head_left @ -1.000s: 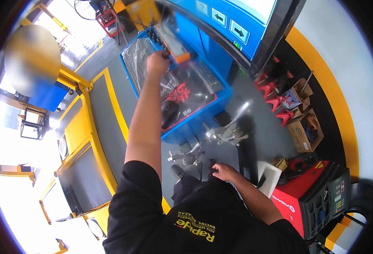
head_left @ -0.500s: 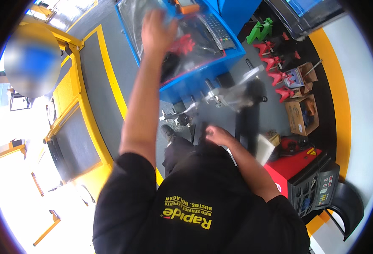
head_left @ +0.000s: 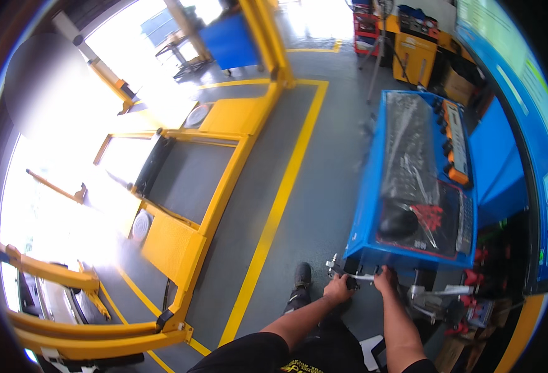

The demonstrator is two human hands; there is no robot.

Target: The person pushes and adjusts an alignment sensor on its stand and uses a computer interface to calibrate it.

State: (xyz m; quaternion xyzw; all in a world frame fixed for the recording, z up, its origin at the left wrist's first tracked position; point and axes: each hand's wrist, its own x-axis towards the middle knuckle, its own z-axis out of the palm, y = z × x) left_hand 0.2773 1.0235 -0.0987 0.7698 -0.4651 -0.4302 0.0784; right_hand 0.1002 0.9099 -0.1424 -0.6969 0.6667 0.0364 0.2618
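Low in front of the blue cabinet (head_left: 362,241), a silver metal wheel clamp (head_left: 366,277) with a black knob lies across between my hands. My left hand (head_left: 338,290) is closed around it by the black knob, near its left end. My right hand (head_left: 385,279) is closed at the bar farther right, close under the cabinet's front edge; its fingertips are partly hidden. More silver clamp parts (head_left: 426,301) hang to the right of my right forearm, blurred. On the cabinet top lie a plastic-covered keyboard (head_left: 407,146), a black mouse (head_left: 398,221) and a red item (head_left: 427,216).
An orange bar-shaped device (head_left: 455,142) lies along the cabinet's right side. A large screen (head_left: 522,105) stands at the right. Left is a yellow car lift frame (head_left: 227,186), with a yellow floor line (head_left: 274,224) beside it. Red stands (head_left: 473,278) and cardboard boxes (head_left: 451,354) sit lower right.
The view has swung left and up. My left hand has come down from above the cabinet top to the clamp. My right hand has moved from near my body up to the bar.
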